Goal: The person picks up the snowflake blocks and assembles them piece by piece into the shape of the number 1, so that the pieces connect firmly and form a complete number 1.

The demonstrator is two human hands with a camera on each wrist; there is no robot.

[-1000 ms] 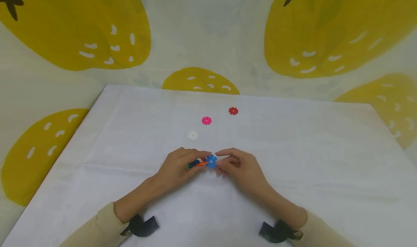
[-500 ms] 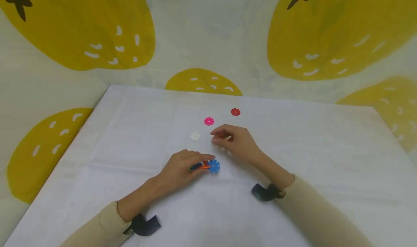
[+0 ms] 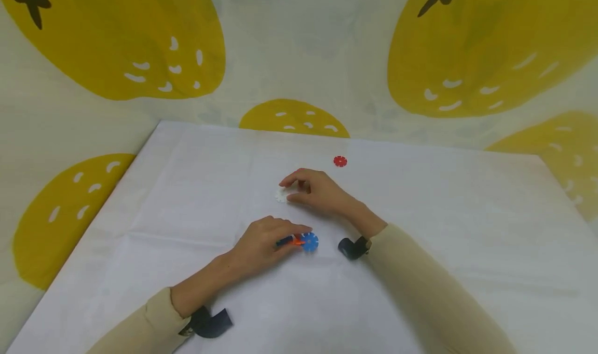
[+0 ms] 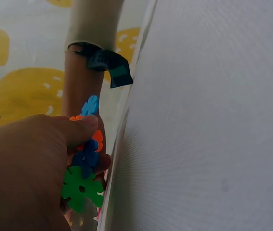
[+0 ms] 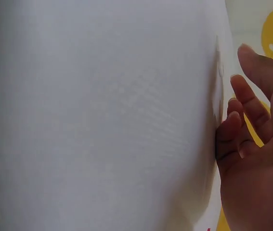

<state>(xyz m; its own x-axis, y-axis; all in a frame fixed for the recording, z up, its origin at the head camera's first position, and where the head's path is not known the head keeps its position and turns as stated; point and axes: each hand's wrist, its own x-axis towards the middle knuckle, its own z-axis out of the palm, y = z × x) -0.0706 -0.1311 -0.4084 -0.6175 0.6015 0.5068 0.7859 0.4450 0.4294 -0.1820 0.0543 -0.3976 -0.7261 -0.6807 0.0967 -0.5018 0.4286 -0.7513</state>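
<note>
My left hand (image 3: 263, 242) pinches a chain of interlocking flower-shaped discs between thumb and fingers. In the left wrist view the chain shows a light blue disc (image 4: 90, 104), an orange disc (image 4: 98, 138), a dark blue disc (image 4: 84, 156) and a green disc (image 4: 81, 188). A white flower-shaped disc (image 3: 281, 196) lies on the table, with the thumb and index fingertip of my right hand (image 3: 320, 192) right at its edge. The right wrist view shows that thumb (image 5: 256, 65) and the fingers spread apart. The pink disc is hidden behind the right hand in the head view.
A red flower-shaped disc (image 3: 340, 161) lies farther back on the white-covered table (image 3: 467, 214). Behind the table hangs a pale cloth (image 3: 303, 42) with large yellow fruit prints. Dark curved pieces (image 3: 212, 323) are strapped at both wrists.
My right hand has left the blue disc and moved forward and left to the white disc, covering the pink one. The left hand keeps its hold on the chain, almost in place.
</note>
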